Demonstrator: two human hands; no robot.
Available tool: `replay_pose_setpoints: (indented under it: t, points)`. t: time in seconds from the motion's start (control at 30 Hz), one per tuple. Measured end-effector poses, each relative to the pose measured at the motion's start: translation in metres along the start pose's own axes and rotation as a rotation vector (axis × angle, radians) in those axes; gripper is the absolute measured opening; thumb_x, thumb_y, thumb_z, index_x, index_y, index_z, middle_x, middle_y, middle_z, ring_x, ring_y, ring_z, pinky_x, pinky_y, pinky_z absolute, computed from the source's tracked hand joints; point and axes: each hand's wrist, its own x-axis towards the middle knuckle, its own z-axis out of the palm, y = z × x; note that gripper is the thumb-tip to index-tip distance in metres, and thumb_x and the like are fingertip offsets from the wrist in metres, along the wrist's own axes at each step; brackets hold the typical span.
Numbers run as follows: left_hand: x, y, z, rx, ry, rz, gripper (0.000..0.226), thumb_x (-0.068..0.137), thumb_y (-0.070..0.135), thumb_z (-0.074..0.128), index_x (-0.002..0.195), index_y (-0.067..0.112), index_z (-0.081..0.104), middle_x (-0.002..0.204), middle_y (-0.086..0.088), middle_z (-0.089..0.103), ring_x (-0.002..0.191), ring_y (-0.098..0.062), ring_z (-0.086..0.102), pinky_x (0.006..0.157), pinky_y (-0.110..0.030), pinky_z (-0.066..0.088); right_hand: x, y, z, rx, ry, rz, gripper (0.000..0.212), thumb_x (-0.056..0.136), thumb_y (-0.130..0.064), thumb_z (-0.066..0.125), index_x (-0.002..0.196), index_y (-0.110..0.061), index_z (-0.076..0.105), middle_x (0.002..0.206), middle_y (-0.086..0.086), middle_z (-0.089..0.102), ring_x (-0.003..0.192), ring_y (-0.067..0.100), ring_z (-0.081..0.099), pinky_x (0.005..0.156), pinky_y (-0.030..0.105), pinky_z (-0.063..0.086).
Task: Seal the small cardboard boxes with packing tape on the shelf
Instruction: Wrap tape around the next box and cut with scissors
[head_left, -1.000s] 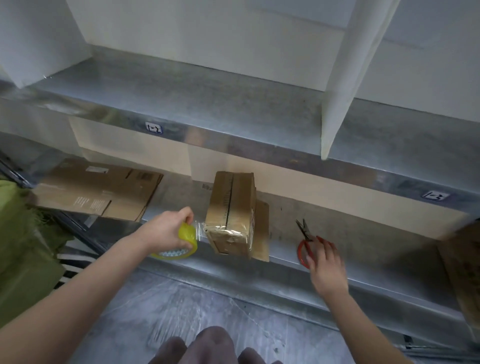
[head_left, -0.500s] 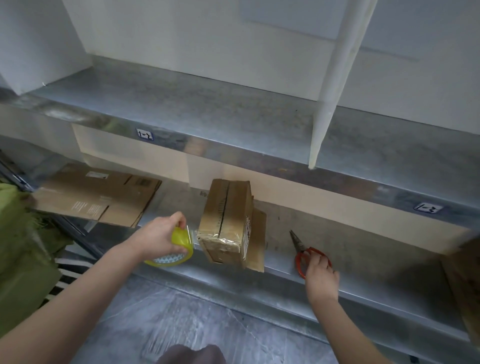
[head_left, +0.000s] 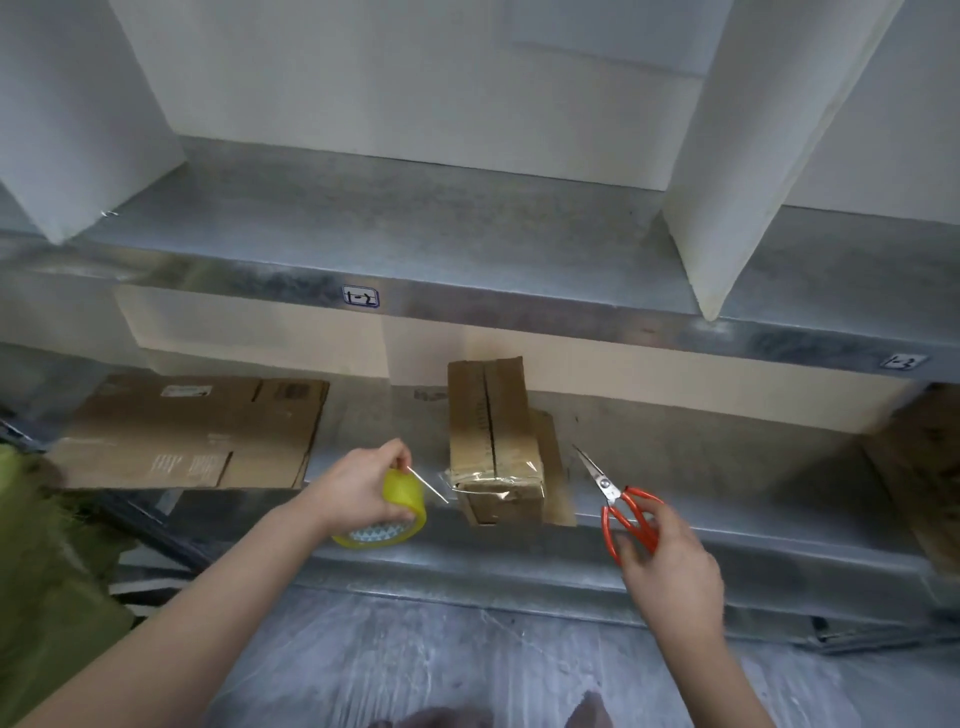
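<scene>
Two hands are busy at the lower shelf (head_left: 727, 467). My left hand (head_left: 358, 486) curls round the yellow tape roll (head_left: 402, 506), gripping it by the rim. A clear strip of tape (head_left: 428, 485) stretches from the roll to the near end of the small box (head_left: 493, 447), just right of that hand. The box sits on the shelf between my hands, its top seam running away from me. My right hand (head_left: 670, 566) grips the orange handles of the scissors (head_left: 621, 504), whose closed blades point away toward the box. A flattened carton (head_left: 192, 431) lies on the shelf to the left of my left hand.
</scene>
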Motion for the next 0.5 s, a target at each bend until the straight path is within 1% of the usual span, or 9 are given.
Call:
replay_pose_setpoints:
  t: [0.1,0.17,0.2,0.23,0.3,0.33,0.4,0.43,0.5]
  points:
    - [0.003,-0.007,-0.002,-0.027,-0.025,0.039,0.055,0.065,0.048,0.081,0.099,0.033,0.041,0.102,0.006,0.057,0.090,-0.016,0.051,0.069,-0.028,0.036,-0.041,-0.039,0.003,0.227,-0.036,0.047,0.036,0.081,-0.034,0.071,0.110,-0.046,0.056,0.094,-0.023,0.067,0.089,0.002,0.065,0.070,0.025,0.048]
    - [0.005,-0.011,-0.002,-0.030,-0.047,0.077,0.056,0.065,0.048,0.082,0.099,0.032,0.041,0.103,0.003,0.058,0.090,-0.017,0.052,0.070,-0.030,0.039,-0.067,-0.061,0.014,0.369,-0.106,0.114,0.029,0.080,-0.040,0.073,0.102,-0.048,0.056,0.083,-0.023,0.069,0.079,-0.005,0.064,0.066,0.020,0.046]
    - [0.005,-0.012,-0.002,-0.031,-0.056,0.090,0.056,0.065,0.048,0.082,0.099,0.032,0.041,0.102,0.003,0.058,0.089,-0.018,0.053,0.070,-0.030,0.040,-0.079,-0.070,0.021,0.447,-0.149,0.152,0.028,0.078,-0.040,0.076,0.098,-0.045,0.058,0.080,-0.021,0.069,0.075,-0.003,0.065,0.065,0.021,0.048]
    - [0.006,-0.013,-0.002,-0.034,-0.062,0.100,0.055,0.065,0.049,0.082,0.099,0.031,0.041,0.102,0.002,0.058,0.089,-0.019,0.053,0.071,-0.031,0.042,-0.092,-0.078,0.028,0.542,-0.196,0.199,0.028,0.075,-0.036,0.080,0.095,-0.040,0.060,0.077,-0.017,0.070,0.072,0.001,0.066,0.064,0.021,0.049]
    - [0.006,-0.014,-0.002,-0.038,-0.067,0.122,0.055,0.065,0.048,0.082,0.098,0.030,0.041,0.101,0.002,0.059,0.089,-0.020,0.053,0.072,-0.033,0.043,-0.113,-0.093,0.042,0.700,-0.295,0.282,0.029,0.072,-0.029,0.085,0.091,-0.031,0.063,0.074,-0.007,0.071,0.070,0.010,0.068,0.062,0.018,0.050]
    - [0.006,-0.015,-0.002,-0.041,-0.070,0.132,0.055,0.065,0.047,0.082,0.097,0.030,0.041,0.101,0.002,0.059,0.089,-0.020,0.053,0.073,-0.033,0.044,-0.122,-0.099,0.049,0.727,-0.349,0.303,0.029,0.073,-0.030,0.084,0.092,-0.029,0.062,0.073,-0.006,0.070,0.068,0.009,0.067,0.061,0.015,0.048]
    - [0.005,-0.016,-0.002,-0.045,-0.081,0.154,0.055,0.064,0.047,0.082,0.096,0.030,0.041,0.100,0.002,0.059,0.089,-0.020,0.053,0.072,-0.032,0.043,-0.135,-0.107,0.061,0.718,-0.453,0.330,0.031,0.076,-0.041,0.080,0.095,-0.028,0.059,0.066,-0.009,0.065,0.061,0.001,0.061,0.057,0.010,0.042]
    - [0.004,-0.017,-0.002,-0.046,-0.089,0.165,0.055,0.064,0.048,0.082,0.096,0.030,0.041,0.099,0.002,0.059,0.089,-0.019,0.053,0.070,-0.032,0.042,-0.140,-0.111,0.066,0.714,-0.490,0.351,0.032,0.077,-0.045,0.078,0.096,-0.028,0.059,0.063,-0.010,0.061,0.059,-0.002,0.057,0.055,0.010,0.040]
    - [0.001,-0.020,-0.003,-0.053,-0.100,0.182,0.054,0.064,0.048,0.082,0.094,0.031,0.041,0.096,0.003,0.058,0.086,-0.018,0.052,0.063,-0.029,0.037,-0.145,-0.117,0.074,0.713,-0.541,0.410,0.033,0.079,-0.051,0.073,0.097,-0.027,0.059,0.065,-0.011,0.057,0.059,-0.003,0.055,0.057,0.011,0.040]
